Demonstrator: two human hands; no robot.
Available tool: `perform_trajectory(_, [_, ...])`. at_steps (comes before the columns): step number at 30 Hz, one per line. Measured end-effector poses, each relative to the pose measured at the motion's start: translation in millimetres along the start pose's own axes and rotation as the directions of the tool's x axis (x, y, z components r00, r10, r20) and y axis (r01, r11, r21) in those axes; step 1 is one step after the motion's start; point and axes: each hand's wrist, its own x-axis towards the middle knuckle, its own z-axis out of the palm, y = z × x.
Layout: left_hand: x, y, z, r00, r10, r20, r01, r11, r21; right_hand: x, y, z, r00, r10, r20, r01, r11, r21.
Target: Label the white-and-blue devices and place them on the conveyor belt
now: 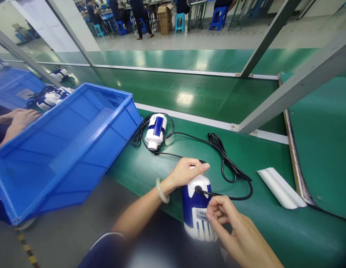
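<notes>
A blue-and-white pump-like device [197, 206] with a black power cord stands at the bench's near edge, slightly tilted. My left hand [186, 172] is wrapped over its white top, gripping it; the palm side is hidden. On the device's lower front is a white barcode label [201, 214]. My right hand [228, 219] is closed in a pinch, thumb and fingertips at the label's right edge. Whether anything is between those fingertips is unclear. The device's black cord [231, 167] runs right and lies bundled on the green bench.
Another blue-and-white device [156, 130] lies behind with its cord coiled. A large blue crate [78, 149] is at left, beside a co-worker's hands [19, 121]. White folded strip [281, 188] lies right. Grey metal posts [295, 82] rise from the bench.
</notes>
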Motion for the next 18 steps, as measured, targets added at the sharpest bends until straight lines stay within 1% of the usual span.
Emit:
perform_trajectory(8, [-0.7, 1.1, -0.3, 1.0, -0.016, 0.001, 0.016, 1.0, -0.014, 2.0, -3.4, -3.9, 0.997, 0.031, 0.066, -0.031, 1.0, -0.001])
perform_trajectory(11, [-0.3, 1.5, -0.4, 1.0, -0.02, -0.005, 0.02, 1.0, -0.011, 1.1, -1.4, -3.5, 0.998, 0.021, 0.052, -0.022, 1.0, 0.009])
perform_trajectory(18, [0.1, 0.3, -0.4, 1.0, -0.01, -0.003, 0.01, 1.0, -0.006, 5.1, -3.8, -2.2, 0.999, -0.017, 0.044, 0.019, 0.999, -0.042])
